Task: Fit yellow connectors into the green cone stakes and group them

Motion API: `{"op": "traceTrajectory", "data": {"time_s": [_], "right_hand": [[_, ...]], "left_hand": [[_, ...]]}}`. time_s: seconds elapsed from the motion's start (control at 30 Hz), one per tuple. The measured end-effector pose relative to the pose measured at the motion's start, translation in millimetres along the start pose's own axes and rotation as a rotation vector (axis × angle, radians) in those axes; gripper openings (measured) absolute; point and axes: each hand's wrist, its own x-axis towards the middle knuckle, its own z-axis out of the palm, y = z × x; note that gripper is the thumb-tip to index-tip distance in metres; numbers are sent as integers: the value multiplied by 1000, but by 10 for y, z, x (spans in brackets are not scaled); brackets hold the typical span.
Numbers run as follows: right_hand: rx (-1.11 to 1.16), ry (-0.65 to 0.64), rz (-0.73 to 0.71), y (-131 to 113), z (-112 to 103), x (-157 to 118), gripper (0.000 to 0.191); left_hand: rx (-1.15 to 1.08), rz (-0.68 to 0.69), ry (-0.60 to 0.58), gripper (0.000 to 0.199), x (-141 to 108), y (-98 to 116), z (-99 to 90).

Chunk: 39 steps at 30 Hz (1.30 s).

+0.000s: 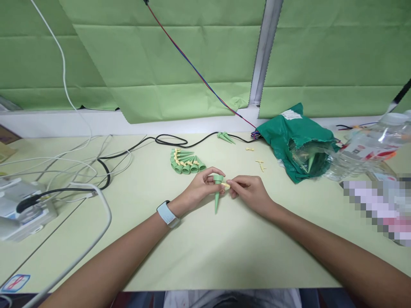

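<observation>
In the head view, my left hand point(203, 188) grips a green plastic watering spike point(217, 205), its wide end up and its pointed tip down. My right hand point(252, 192) pinches a small yellow valve piece point(226, 186) against the spike's side. Whether the piece sits in the spike is hidden by my fingers. Beyond my left hand, several green spikes with yellow pieces point(186, 162) lie fanned out together. Farther back are loose green spikes point(226, 137). Loose yellow pieces point(261, 165) lie beyond my right hand, and another yellow piece point(249, 149) is behind them.
An opened green bag point(289, 137) at the back right shows a spike inside clear plastic. Beside it are clear bottles point(369, 145) and a pixelated item point(379, 209). Cables point(104, 171) and a white device point(25, 209) crowd the left of the table point(192, 261).
</observation>
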Motion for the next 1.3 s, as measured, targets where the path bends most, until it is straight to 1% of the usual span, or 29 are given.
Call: {"op": "traceTrajectory", "data": {"time_s": [0.07,0.1,0.2,0.27,0.3,0.4,0.43,0.5,0.6,0.67,0.7,0.8,0.87,0.93,1.0,1.03,1.13,1.17,1.23,1.3], "right_hand": [[-61,-2,-16,-6,-19,2,42],[-77,4,-32,-16,-26,3,40],[-88,12,-116,-54,-31,-2,20],[-137,-10,-186,-70,-31,-7,16],[-186,-30,-206,-73,-32,-10,16],[-358,-71,-190,-70,-48,-18,39],[-401,-74,-191,-69,-55,-22,42],[-439,-64,-224,-73,-68,-30,36],[-446,-66,-301,-86,-75,-40,16],[-468,-92,-336,-88,-73,-41,15],[-481,-108,-345,-86,-71,-42,19],[-490,-124,-328,-71,-67,-48,35],[-475,-97,-324,-67,-64,-58,32],[-466,-64,-340,-74,-58,-67,18],[-472,-57,-359,-86,-51,-69,12],[-482,-67,-365,-90,-49,-67,13],[-510,-108,-344,-93,-56,-57,31],[-513,-118,-327,-94,-62,-54,34],[-497,-125,-285,-100,-75,-52,31],[-467,-118,-257,-115,-83,-53,20]], "left_hand": [[-25,-1,2,31,4,1,-1],[-44,-2,3,31,5,3,-3],[-99,-13,1,30,2,9,-10],[-107,-18,-10,30,-1,7,-19],[-103,-22,-22,31,-3,4,-24],[-72,-27,-56,33,-4,-9,-36],[-71,-29,-59,33,-4,-13,-38],[-82,-29,-52,33,-4,-14,-36],[-99,-35,-50,34,-8,2,-27],[-87,-39,-72,32,-14,21,-22],[-80,-42,-86,32,-18,30,-21],[-85,-57,-101,30,-23,46,-23],[-114,-68,-89,30,-21,44,-26],[-134,-73,-73,30,-16,38,-28],[-131,-71,-67,30,-13,35,-29],[-123,-69,-70,30,-12,37,-28],[-103,-66,-92,30,-15,47,-20],[-106,-65,-94,30,-16,50,-16],[-121,-60,-86,32,-16,51,-8],[-127,-56,-77,33,-13,48,-4]]}}
